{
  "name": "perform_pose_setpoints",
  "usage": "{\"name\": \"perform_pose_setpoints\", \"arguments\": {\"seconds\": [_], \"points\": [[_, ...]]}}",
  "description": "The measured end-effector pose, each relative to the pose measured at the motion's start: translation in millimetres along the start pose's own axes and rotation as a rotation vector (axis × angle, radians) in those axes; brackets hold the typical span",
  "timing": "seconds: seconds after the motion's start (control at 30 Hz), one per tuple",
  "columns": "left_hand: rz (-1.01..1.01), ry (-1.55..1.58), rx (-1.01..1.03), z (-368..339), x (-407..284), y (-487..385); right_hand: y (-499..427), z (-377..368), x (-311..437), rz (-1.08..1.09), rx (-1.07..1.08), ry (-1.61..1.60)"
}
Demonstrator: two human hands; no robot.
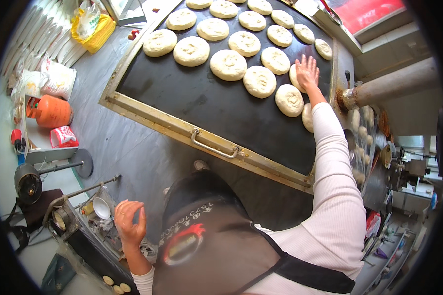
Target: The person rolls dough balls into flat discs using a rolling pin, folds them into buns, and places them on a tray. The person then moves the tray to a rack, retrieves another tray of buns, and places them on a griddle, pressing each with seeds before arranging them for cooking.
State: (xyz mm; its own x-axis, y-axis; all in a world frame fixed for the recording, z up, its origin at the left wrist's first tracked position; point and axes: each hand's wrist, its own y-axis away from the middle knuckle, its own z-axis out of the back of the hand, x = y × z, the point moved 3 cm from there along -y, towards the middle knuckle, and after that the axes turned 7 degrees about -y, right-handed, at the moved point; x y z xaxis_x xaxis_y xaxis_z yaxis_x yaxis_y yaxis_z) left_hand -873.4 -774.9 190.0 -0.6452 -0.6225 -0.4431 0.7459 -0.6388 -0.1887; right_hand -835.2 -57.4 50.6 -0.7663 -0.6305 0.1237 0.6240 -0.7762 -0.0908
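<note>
My right hand (307, 72) reaches out over a large dark griddle (192, 107), its palm and spread fingers resting on a round of pale dough (294, 78) that it partly covers. Several similar dough rounds lie in rows on the griddle, many with a pressed hollow in the middle. One round (289, 100) sits just nearer to me, and another (307, 118) is partly hidden by my forearm. My left hand (130, 221) hangs in the air at the lower left, fingers curved and apart, holding nothing and clear of the griddle.
The griddle's metal frame has a handle (214, 147) facing me. A thick pipe (395, 83) meets its right side. At the left stand an orange gas cylinder (53, 111), a fan (28, 183) and stacked white sacks (37, 33). Small dough discs (124, 287) lie at the lower left.
</note>
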Motion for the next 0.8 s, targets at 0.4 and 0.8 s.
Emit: {"name": "perform_pose_setpoints", "arguments": {"seconds": [0.4, 0.8], "points": [[1.437, 0.710, -1.214, -7.2, 189.4, 305.5, -124.1, 9.0, 77.7, 0.740, -0.734, 0.634], [2.047, 0.684, -2.495, 36.6, 258.2, 703.1, 258.2, 17.0, 616.0, 1.528, -0.071, -0.348]]}}
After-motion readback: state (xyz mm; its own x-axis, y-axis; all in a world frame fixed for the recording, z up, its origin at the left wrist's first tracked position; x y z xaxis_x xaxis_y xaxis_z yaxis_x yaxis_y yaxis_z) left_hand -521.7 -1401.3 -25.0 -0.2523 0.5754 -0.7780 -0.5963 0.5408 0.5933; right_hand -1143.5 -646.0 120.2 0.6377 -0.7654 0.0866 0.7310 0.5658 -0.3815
